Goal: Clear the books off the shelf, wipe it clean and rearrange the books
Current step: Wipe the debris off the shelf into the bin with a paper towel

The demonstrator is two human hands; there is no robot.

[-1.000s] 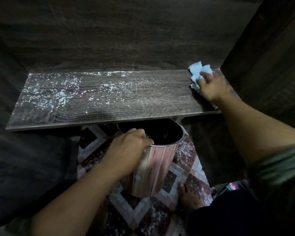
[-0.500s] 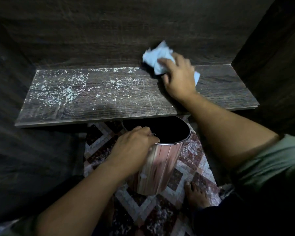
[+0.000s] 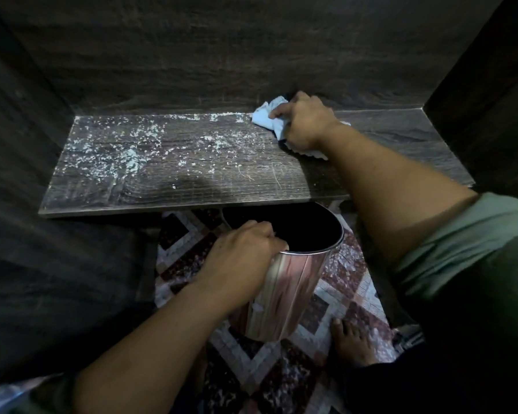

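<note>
The dark wooden shelf (image 3: pixel 401 147) holds no books. White crumbs and dust (image 3: pixel 126 153) cover its left and middle parts, and a thin line of them runs along the back edge. My right hand (image 3: pixel 305 124) grips a crumpled pale blue cloth (image 3: pixel 268 116) and presses it onto the shelf near the back, right of centre. My left hand (image 3: pixel 240 258) grips the rim of a shiny pinkish metal bin (image 3: pixel 284 294), held just below the shelf's front edge with its dark mouth tilted towards the shelf.
Dark wood panels close in the shelf at the back (image 3: pixel 251 55), left (image 3: pixel 18 115) and right (image 3: pixel 485 100). Below lies a patterned tile floor (image 3: pixel 281 377), with a bare foot (image 3: pixel 350 342) beside the bin.
My right hand swept the cloth from the shelf's far right corner leftwards along the back edge. It now sits lower on the shelf surface. The left hand kept holding the bin.
</note>
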